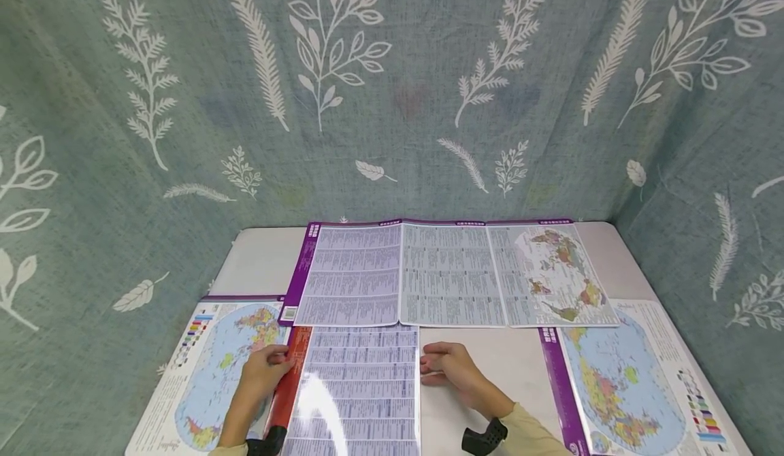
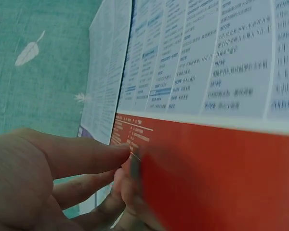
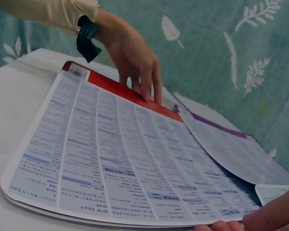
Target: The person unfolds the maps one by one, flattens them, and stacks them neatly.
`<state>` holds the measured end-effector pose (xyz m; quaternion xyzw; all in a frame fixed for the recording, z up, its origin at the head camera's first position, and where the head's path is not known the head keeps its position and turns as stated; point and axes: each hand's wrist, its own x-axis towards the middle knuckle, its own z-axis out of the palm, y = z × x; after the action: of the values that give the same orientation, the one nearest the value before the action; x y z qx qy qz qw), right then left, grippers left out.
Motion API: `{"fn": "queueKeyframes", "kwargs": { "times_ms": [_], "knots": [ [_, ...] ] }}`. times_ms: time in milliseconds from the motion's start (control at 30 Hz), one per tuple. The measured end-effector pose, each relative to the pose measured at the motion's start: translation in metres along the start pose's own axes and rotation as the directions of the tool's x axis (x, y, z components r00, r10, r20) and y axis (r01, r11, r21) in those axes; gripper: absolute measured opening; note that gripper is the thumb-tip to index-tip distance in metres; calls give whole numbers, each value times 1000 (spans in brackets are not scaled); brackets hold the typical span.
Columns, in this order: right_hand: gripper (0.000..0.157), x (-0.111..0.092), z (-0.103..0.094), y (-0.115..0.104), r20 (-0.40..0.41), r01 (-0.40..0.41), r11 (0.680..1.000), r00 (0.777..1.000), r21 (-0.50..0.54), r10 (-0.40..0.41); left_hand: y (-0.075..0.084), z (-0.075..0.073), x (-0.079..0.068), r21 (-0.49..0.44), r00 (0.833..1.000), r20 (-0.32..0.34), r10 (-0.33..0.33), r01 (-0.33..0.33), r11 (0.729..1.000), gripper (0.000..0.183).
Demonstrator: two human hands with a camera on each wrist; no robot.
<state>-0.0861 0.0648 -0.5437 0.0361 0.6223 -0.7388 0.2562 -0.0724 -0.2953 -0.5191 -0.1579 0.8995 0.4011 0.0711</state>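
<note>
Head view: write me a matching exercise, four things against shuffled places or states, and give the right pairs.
Things
1. left hand
2. right hand
3. three-panel purple-edged sheet
4. red-edged sheet

Places or states
A. lies between the two hands
B. at the edge opposite the red strip
C. spread beyond both hands
D. pinches the red strip

Pairs: 1-D, 2-B, 3-C, 4-A

Red-edged chart (image 1: pixel 355 398) partly beyond the head view's bottom edge, its fine print (image 1: pixel 386 410) there illegibly small
</note>
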Motion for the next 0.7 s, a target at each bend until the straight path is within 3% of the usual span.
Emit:
{"fn": "queueKeyframes", "kwargs": {
  "times_ms": [300, 600, 700],
  "knots": [
    [53, 0, 1, -5, 50, -24, 998, 999, 53, 21, 3, -2, 2, -236, 987, 147, -64, 98, 967, 42],
    [75, 5, 12, -4, 73, -12, 993, 997, 121, 3, -2, -18, 0, -288, 962, 273, -5, 87, 954, 47],
    [78, 6, 13, -6, 75, -17, 990, 997, 143, 6, -6, -27, 0, -298, 940, 340, 31, 76, 952, 50]
  ]
}}
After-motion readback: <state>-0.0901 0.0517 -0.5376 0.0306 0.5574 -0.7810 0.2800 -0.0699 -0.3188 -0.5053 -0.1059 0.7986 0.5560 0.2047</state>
